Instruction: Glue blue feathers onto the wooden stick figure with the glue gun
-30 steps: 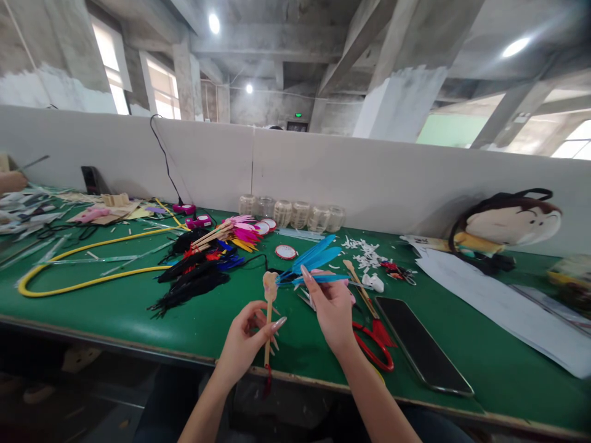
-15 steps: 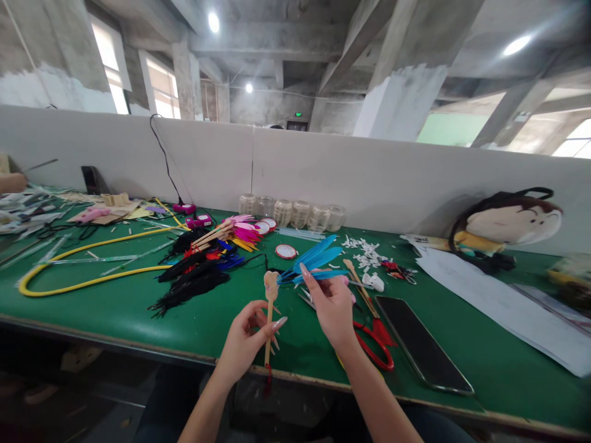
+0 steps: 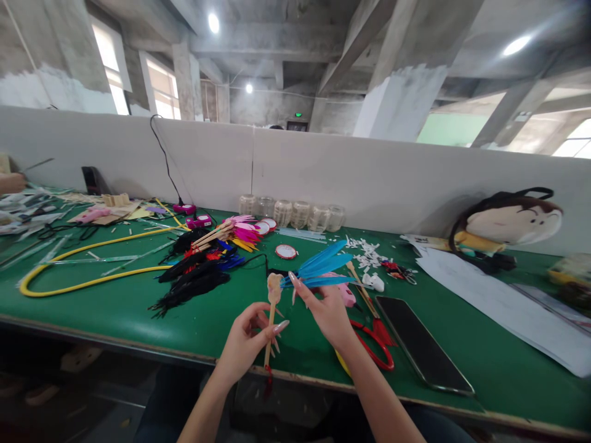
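Note:
My left hand is closed round a thin wooden stick, held upright above the table's front edge. The stick's flat, rounded top points up. My right hand pinches the quill ends of several blue feathers, which fan out to the right. Those quill ends sit right beside the stick's top. Behind my right hand lies a pink glue gun, partly hidden.
Red-handled scissors and a black phone lie right of my hands on the green table. Black, red and pink feathers, a yellow hose, small jars, white papers and a plush bag lie farther back.
My right hand has shifted slightly left and down with the blue feathers, bringing their quill ends against the stick's top. My left hand has stayed nearly still.

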`<state>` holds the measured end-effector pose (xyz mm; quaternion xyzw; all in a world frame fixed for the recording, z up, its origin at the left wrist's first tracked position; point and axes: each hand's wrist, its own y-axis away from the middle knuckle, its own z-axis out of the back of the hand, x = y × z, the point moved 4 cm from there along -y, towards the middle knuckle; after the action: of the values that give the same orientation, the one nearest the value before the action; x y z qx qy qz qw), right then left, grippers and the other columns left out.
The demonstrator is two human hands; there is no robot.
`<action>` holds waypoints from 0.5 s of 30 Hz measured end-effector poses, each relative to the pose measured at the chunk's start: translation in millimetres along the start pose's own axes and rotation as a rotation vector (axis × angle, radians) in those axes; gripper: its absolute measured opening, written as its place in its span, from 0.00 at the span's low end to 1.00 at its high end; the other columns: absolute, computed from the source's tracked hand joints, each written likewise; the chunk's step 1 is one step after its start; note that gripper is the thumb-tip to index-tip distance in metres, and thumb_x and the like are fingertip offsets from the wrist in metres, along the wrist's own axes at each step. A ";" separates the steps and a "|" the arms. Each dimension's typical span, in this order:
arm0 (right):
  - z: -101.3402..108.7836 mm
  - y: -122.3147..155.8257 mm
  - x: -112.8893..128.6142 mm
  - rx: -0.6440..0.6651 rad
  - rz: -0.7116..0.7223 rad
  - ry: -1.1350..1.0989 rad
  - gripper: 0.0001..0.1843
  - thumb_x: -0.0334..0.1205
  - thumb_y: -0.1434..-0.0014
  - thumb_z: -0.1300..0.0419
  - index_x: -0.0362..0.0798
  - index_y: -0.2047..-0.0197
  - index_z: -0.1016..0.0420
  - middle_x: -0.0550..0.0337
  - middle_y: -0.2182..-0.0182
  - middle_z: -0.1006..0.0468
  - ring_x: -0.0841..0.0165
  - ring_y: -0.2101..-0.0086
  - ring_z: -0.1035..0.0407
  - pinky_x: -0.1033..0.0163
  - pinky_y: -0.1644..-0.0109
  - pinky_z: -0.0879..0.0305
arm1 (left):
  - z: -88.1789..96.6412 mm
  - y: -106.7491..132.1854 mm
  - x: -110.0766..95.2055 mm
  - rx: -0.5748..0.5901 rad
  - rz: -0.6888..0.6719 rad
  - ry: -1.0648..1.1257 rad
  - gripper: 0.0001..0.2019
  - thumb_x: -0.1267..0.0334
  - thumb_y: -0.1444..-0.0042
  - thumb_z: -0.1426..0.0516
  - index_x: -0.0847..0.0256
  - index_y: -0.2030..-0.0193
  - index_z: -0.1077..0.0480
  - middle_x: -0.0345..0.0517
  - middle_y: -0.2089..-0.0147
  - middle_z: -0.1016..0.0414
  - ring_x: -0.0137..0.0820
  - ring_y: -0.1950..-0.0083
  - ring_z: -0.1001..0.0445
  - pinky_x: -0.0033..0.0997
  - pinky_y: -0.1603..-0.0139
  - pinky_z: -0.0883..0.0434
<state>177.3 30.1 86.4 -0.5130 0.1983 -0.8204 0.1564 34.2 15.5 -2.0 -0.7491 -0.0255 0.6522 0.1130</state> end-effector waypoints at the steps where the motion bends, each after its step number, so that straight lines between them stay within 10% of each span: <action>1: -0.5 0.1 0.1 0.015 -0.004 -0.017 0.16 0.48 0.47 0.44 0.46 0.78 0.29 0.61 0.80 0.29 0.70 0.75 0.37 0.65 0.71 0.39 | 0.0 0.3 0.8 0.005 0.003 0.005 0.14 0.58 0.56 0.39 0.61 0.63 0.32 0.34 0.78 0.35 0.24 0.76 0.33 0.22 0.75 0.33; 15: -2.5 3.0 0.4 -0.002 0.041 -0.031 0.16 0.48 0.47 0.45 0.46 0.80 0.32 0.63 0.82 0.31 0.71 0.77 0.38 0.65 0.71 0.39 | 0.4 2.0 1.8 0.039 0.013 0.018 0.15 0.59 0.56 0.39 0.61 0.62 0.33 0.34 0.78 0.35 0.25 0.75 0.33 0.23 0.74 0.32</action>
<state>175.1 27.7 84.2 -0.5215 0.2071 -0.8088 0.1760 33.9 13.9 -4.2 -0.7529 -0.0068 0.6464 0.1236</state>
